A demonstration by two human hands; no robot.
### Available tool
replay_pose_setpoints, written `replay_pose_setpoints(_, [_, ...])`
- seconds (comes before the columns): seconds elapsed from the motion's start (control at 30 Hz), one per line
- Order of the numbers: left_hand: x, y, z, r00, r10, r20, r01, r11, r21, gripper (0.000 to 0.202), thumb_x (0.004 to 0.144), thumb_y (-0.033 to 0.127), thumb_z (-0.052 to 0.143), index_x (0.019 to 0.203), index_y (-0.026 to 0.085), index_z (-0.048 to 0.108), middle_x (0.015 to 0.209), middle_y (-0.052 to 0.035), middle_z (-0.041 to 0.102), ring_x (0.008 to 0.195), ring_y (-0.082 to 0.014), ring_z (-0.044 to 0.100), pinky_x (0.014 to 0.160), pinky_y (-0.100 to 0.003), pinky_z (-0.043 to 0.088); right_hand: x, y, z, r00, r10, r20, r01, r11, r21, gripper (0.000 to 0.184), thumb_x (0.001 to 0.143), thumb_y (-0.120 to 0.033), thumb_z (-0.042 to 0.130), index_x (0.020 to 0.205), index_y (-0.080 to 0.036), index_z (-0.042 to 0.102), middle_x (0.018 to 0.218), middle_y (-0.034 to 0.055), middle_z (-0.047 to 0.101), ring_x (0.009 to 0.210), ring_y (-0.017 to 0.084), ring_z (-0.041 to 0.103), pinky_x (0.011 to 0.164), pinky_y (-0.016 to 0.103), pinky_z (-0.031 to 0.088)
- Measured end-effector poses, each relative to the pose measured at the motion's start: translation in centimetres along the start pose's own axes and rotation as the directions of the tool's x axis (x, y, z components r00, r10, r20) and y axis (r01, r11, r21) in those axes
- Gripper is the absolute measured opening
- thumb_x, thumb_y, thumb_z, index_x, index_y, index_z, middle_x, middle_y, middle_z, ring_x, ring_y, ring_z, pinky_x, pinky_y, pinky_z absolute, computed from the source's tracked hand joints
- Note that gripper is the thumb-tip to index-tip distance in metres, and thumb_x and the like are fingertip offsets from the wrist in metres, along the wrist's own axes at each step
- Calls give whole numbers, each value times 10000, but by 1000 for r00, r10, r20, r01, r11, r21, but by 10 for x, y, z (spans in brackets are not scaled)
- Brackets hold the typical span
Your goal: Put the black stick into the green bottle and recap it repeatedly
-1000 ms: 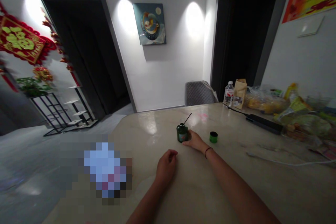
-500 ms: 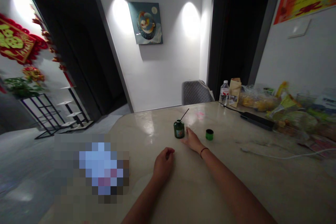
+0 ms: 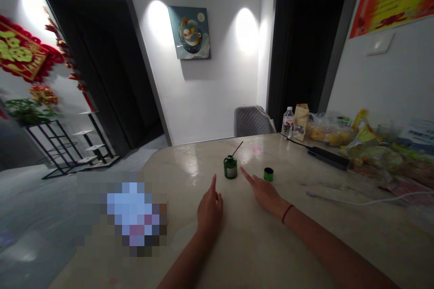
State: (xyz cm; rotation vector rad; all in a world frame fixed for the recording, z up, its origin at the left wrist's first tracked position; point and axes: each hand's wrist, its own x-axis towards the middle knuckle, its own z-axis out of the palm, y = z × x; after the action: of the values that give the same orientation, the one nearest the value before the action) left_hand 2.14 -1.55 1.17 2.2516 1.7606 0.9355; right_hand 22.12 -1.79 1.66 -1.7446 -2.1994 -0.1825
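Note:
A small green bottle [image 3: 230, 168] stands open on the beige table [image 3: 305, 235], with a thin dark stick [image 3: 237, 148] leaning out of its neck. Its green cap [image 3: 268, 174] sits apart to the right. My right hand [image 3: 261, 188] lies just short of the bottle, between it and the cap, index finger stretched toward the bottle and holding nothing. My left hand [image 3: 210, 207] rests nearer me, its index finger raised, the other fingers curled, nothing in it.
Along the right wall lie a water bottle [image 3: 288, 123], a paper bag [image 3: 300, 121], plastic bags of food [image 3: 369, 149], a black power strip [image 3: 327, 157] and a white cable [image 3: 366, 201]. A grey chair [image 3: 252, 121] stands at the table's far end.
My right hand has drawn back from the bottle and now points at it. My left hand has gone from a loose fist to a raised index finger.

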Motion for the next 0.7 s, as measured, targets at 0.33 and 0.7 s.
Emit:
replay_pose_setpoints(0.33, [-3,3,-3,947,58,316,-158,941,300,665,788,59,317,1379,311,148,909,-55,595,823,-159,550,706,-249,372,-15,-3,-14,980,-153,126,176,964,-199,681,818,-68,325,1370,-402,105,819,39,605,603,154,578,522,241,367])
replay_pose_setpoints(0.7, [-5,10,-11,928,2,372,-126,943,308,478,905,378,171,817,197,604,841,-55,659,796,-161,600,673,-253,384,73,-2,-41,992,98,-81,-64,937,342,306,820,-238,419,1062,-187,599,882,45,645,766,131,572,696,219,397])
